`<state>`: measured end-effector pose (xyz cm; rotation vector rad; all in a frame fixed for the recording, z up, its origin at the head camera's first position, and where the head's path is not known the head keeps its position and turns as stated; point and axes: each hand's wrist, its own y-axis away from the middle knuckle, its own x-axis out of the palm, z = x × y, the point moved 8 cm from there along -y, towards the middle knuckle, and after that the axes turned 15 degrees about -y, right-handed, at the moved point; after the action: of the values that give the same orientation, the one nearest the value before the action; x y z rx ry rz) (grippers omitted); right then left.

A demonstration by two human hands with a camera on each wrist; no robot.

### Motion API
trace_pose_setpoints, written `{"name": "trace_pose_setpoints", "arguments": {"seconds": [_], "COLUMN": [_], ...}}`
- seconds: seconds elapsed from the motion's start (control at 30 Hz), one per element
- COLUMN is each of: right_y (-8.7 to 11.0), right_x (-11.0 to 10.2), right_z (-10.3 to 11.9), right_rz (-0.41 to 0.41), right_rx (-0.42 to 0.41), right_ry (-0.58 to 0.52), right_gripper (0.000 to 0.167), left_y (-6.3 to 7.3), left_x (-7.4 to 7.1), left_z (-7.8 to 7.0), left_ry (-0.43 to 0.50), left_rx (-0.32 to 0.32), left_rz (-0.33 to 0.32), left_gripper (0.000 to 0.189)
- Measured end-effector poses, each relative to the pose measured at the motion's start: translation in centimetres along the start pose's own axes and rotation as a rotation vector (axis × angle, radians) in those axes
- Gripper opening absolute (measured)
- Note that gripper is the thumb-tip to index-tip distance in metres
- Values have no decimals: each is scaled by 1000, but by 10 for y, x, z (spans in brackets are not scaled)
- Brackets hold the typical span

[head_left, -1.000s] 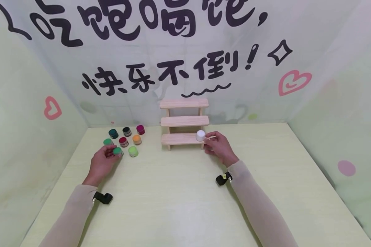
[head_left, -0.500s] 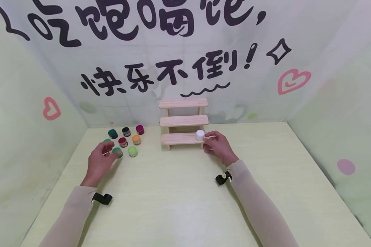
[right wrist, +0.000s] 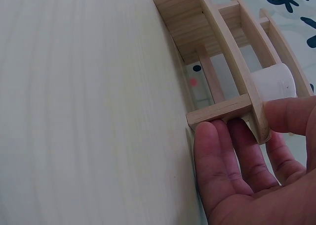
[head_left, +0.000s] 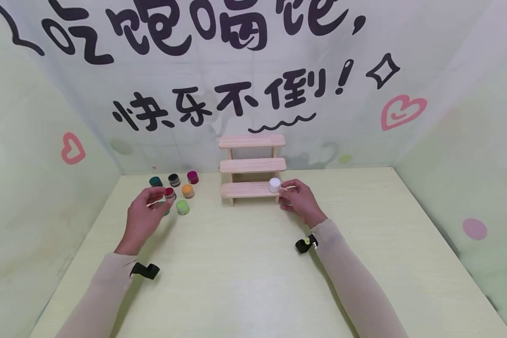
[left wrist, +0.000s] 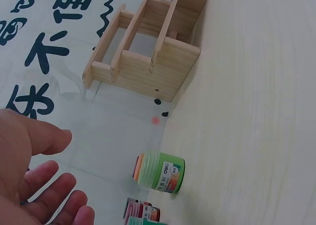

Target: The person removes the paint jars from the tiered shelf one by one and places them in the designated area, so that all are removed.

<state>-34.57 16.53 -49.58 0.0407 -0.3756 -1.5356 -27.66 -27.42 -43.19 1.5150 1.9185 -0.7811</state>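
In the head view my left hand (head_left: 145,216) hovers over a group of small paint jars, its fingers apart and nothing between them. A green jar (head_left: 165,210) and a red-lidded jar (head_left: 170,193) are partly behind its fingertips; a light green jar (head_left: 183,207) stands just to its right. My right hand (head_left: 302,202) holds the right end of the bottom step of a wooden three-step shelf (head_left: 245,189). In the right wrist view the thumb (right wrist: 291,115) lies beside a white jar (right wrist: 276,84) on that step, with the fingers beneath against the shelf's leg.
Behind the left hand stand a teal jar (head_left: 155,181), a black-lidded jar (head_left: 174,179), a magenta jar (head_left: 192,177) and an orange jar (head_left: 188,190). The shelf is near the back wall cloth (head_left: 346,136), which bears large lettering. Cloth walls flank the table (head_left: 245,267).
My left hand has let go of the green jar, lifted and shifted right, now covering the other green jar behind it. The right hand and the white jar stay in place.
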Motion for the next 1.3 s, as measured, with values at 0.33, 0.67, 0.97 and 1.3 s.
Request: {"name": "trace_pose_setpoints", "arguments": {"seconds": [0.33,0.67,0.97,1.3], "right_y": [1,2,2,-1], "right_x": [-2,-1,0,0], "right_z": [-2,0,0,0], "right_rz": [-7,-14,-8,6], "right_rx": [4,3,9,1], "right_ry": [-4,0,2,4], "right_gripper": [25,25,25,26], "left_y": [-1,-5,-9,-12], "left_x": [20,47,76,107], "left_z": [-27,-57,-90,-116], "left_ry": [68,114,134,220], "left_rx": [55,105,137,204], "left_rz": [42,83,123,151], "left_gripper": [52,46,45,42]}}
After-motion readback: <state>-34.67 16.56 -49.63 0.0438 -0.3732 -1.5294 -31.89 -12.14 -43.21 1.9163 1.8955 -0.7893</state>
